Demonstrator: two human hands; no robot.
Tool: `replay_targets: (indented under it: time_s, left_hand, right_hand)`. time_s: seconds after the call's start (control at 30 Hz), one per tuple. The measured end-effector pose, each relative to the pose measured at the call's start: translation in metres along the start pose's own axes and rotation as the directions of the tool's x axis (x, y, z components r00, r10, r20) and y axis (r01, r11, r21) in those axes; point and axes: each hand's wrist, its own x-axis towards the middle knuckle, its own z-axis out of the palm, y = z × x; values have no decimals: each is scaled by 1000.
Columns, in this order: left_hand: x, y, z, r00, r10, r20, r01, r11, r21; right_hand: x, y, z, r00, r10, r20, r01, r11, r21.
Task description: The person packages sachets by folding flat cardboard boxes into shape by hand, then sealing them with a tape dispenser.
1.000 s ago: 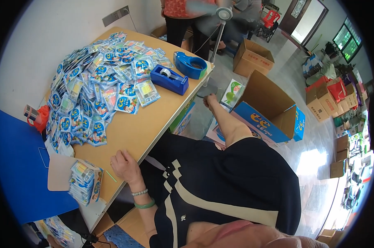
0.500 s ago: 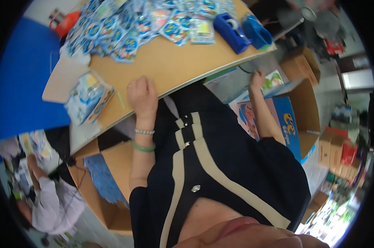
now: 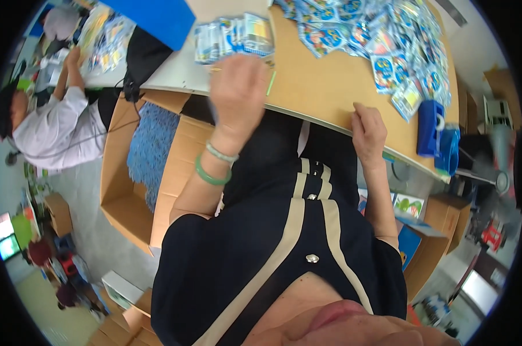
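Observation:
My left hand (image 3: 238,92), with a ring and two bracelets at the wrist, is raised at the table's near edge, just in front of a row of blue-and-white packets (image 3: 233,39). Its fingers look curled but are smeared by motion, so I cannot tell what they hold. My right hand (image 3: 369,131) is closed at the front edge of the wooden table (image 3: 324,86). Whatever its fingers may hold is hidden. Farther back on the right lies a large pile of blue packets (image 3: 382,43).
A blue tape dispenser (image 3: 428,130) stands near the table's right corner beside a blue cup-like holder (image 3: 448,151). Below the table at left is an open carton (image 3: 123,207) with shaggy blue material (image 3: 151,150). A person in white (image 3: 59,135) works at far left.
My view has swung left. My left hand has come up beside the row of packets. My right hand has risen from beside the open carton at right to the table edge.

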Motion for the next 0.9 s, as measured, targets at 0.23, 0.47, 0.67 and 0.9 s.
replay_targets:
  time_s: [0.23, 0.47, 0.67, 0.9]
  left_hand:
    - [27, -153, -11, 583, -776, 240, 765, 424, -485]
    - [43, -106, 12, 461, -511, 725, 766, -183, -616]
    - [15, -50, 26, 541, -388, 746, 698, -287, -656]
    - [19, -60, 34, 551, -375, 745, 712, -253, -655]
  right_hand:
    - [132, -61, 75, 906, 335, 258, -422, 669, 612]
    - [185, -55, 144, 778, 294, 555, -628, 375, 682]
    - [154, -64, 93, 738, 446, 506, -631, 191, 752]
    - [144, -37, 78, 656, 507, 559, -677, 68, 733]
